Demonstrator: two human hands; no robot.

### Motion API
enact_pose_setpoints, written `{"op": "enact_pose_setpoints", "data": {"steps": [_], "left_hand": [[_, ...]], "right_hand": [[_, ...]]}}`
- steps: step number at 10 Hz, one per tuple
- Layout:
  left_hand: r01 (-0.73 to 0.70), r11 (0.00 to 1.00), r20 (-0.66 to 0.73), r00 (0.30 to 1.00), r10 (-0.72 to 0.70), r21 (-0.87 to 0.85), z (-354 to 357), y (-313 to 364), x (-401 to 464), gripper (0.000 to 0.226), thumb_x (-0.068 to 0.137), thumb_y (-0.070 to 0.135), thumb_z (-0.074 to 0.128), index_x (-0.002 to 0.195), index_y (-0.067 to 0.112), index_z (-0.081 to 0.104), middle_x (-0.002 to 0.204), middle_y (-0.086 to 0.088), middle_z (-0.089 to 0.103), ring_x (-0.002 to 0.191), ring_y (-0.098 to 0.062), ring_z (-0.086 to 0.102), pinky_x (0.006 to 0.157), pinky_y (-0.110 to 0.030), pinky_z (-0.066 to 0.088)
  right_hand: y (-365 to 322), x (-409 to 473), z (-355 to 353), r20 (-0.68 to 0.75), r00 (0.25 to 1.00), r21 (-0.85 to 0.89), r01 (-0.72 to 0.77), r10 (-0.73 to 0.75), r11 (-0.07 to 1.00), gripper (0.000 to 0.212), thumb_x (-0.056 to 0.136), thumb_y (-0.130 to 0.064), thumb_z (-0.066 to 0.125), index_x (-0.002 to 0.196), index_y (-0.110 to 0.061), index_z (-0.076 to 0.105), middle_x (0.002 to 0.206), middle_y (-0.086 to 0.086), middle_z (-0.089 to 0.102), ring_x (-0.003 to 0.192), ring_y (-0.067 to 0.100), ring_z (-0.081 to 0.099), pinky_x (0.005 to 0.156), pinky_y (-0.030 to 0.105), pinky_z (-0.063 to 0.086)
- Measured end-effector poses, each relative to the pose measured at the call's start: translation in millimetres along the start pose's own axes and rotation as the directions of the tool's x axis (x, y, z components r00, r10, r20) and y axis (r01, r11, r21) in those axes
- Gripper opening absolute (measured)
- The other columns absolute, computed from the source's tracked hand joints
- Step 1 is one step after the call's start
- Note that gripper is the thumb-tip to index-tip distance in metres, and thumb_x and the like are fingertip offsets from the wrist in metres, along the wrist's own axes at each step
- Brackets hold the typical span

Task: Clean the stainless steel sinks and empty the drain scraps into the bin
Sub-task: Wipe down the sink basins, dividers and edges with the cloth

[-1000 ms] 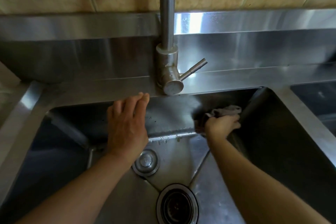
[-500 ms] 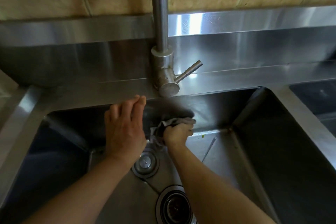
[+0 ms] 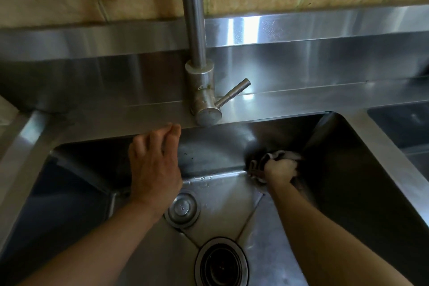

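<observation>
A stainless steel sink (image 3: 97, 127) fills the view. My right hand (image 3: 281, 168) grips a crumpled grey cloth (image 3: 274, 157) and presses it against the basin's back wall near the far right corner. My left hand (image 3: 155, 160) lies flat with straight fingers, its fingertips touching the sink's back rim left of the tap. In the basin floor sit the open drain (image 3: 220, 262) with its dark strainer and a smaller round metal plug (image 3: 182, 209) behind it. Water drops glisten on the floor.
A steel tap (image 3: 200, 90) with a side lever rises from the back ledge between my hands. A second basin (image 3: 404, 127) lies to the right beyond a steel divider. A steel splashback and beige wall tiles stand behind.
My right hand with the cloth swept left along the back wall, then back right to the far right corner. My left hand stayed on the rim.
</observation>
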State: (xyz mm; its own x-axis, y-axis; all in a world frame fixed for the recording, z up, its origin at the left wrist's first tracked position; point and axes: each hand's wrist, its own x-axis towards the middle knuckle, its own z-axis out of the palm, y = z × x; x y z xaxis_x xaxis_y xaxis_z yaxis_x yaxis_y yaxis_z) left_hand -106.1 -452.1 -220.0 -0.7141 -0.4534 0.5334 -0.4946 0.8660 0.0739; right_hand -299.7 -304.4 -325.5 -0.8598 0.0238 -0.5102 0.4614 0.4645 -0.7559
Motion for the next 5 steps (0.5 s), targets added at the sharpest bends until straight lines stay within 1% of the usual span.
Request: {"op": "enact_pose_setpoints", "data": {"steps": [1,2,3,4,5], "left_hand": [[-0.011,1.000,0.010,1.000,0.011,-0.003,-1,0,1,0.083,0.049,-0.007,0.067,0.127,0.010,0.043,0.123,-0.010,0.040,0.094,-0.035,0.036,0.074,-0.044,0.042],[-0.026,1.000,0.020,0.999,0.026,-0.014,-3,-1,3,0.076,0.054,-0.001,0.059,0.128,0.011,0.044,0.123,-0.008,0.041,0.094,-0.034,0.037,0.074,-0.044,0.044],[-0.033,0.999,0.064,0.997,0.033,-0.012,-8,-3,3,0.077,0.054,0.003,0.055,0.129,0.012,0.045,0.124,-0.007,0.045,0.094,-0.032,0.039,0.074,-0.044,0.044],[-0.051,0.998,0.150,0.987,0.054,-0.023,-18,-7,5,0.087,0.046,0.001,0.066,0.129,0.014,0.048,0.124,-0.006,0.053,0.096,-0.028,0.041,0.076,-0.042,0.043],[-0.143,0.989,0.217,0.965,0.149,-0.045,-33,-19,10,0.085,0.047,0.000,0.071,0.129,0.014,0.051,0.126,-0.003,0.052,0.104,-0.025,0.046,0.082,-0.042,0.044]], "right_hand": [[11,-14,34,0.057,0.998,-0.050,0.003,-0.001,0.999,0.056,0.076,-0.021,0.059,0.125,0.003,0.050,0.127,0.027,0.052,0.114,0.043,0.053,0.095,0.050,0.048],[-12,-83,61,0.098,0.995,-0.127,0.011,0.001,0.992,0.051,0.087,-0.013,0.054,0.132,0.006,0.042,0.133,0.027,0.043,0.122,0.043,0.044,0.101,0.045,0.041],[-11,-101,81,0.174,0.984,-0.107,-0.030,0.048,0.994,0.064,0.089,-0.009,0.058,0.143,0.005,0.025,0.139,0.028,0.033,0.129,0.040,0.034,0.105,0.039,0.032],[-8,-94,79,0.197,0.979,-0.060,-0.048,0.059,0.997,0.053,0.087,-0.014,0.061,0.134,0.003,0.044,0.130,0.027,0.049,0.121,0.039,0.046,0.103,0.039,0.042],[-7,-75,65,0.098,0.988,-0.011,-0.116,0.117,0.993,0.040,0.084,-0.014,0.064,0.119,0.004,0.058,0.124,0.025,0.057,0.113,0.039,0.056,0.099,0.044,0.046]]}}
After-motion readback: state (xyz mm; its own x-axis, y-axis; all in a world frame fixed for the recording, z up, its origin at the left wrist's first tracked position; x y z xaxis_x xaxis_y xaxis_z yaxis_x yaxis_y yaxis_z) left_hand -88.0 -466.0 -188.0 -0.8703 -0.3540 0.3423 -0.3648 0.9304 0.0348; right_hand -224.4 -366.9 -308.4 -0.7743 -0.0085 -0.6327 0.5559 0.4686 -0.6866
